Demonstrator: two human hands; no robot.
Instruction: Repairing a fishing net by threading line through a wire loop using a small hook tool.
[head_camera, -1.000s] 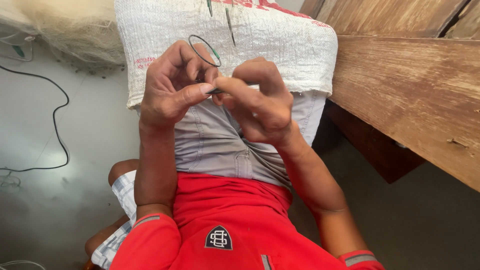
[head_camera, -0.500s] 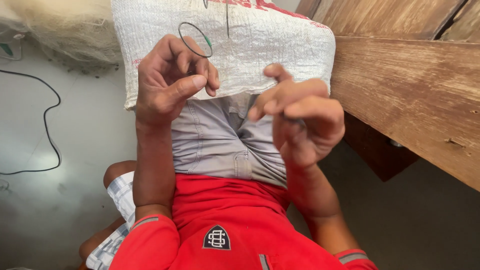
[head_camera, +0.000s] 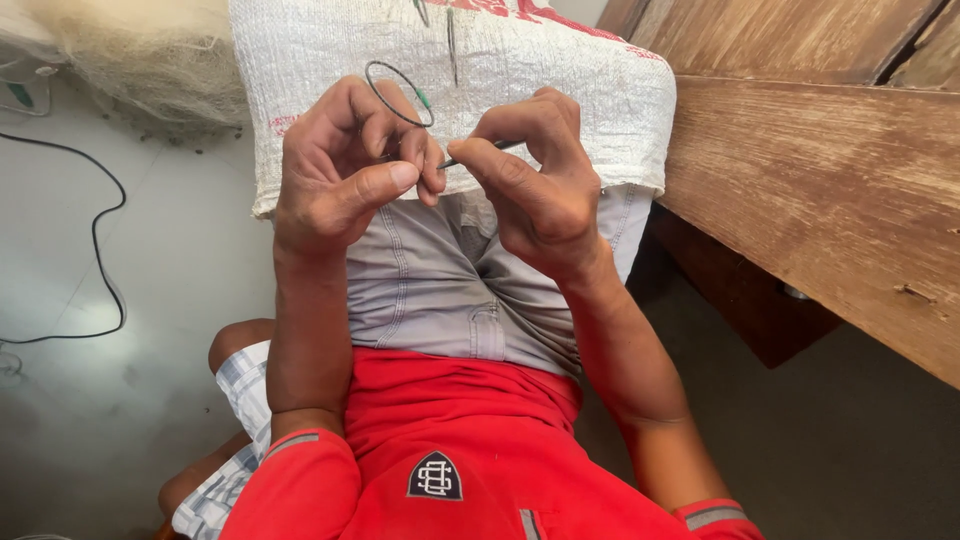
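My left hand (head_camera: 345, 170) is raised over my lap, its thumb and fingers pinching a thin dark wire ring (head_camera: 398, 92) that loops above the fingertips. My right hand (head_camera: 535, 185) is close beside it, gripping a thin dark needle-like tool (head_camera: 478, 152) whose tip points at the left fingertips. Both hands hover over a white woven sack (head_camera: 560, 75) draped across my knees and grey shorts (head_camera: 440, 285).
A worn wooden bench or plank (head_camera: 830, 200) runs along the right. A pale fishing net (head_camera: 140, 60) lies piled at the upper left. A black cable (head_camera: 110, 250) curves over the grey floor on the left.
My right hand had pulled away down and to the right, with its fingers spread; it has come back up to the left hand and now holds the thin tool at the ring.
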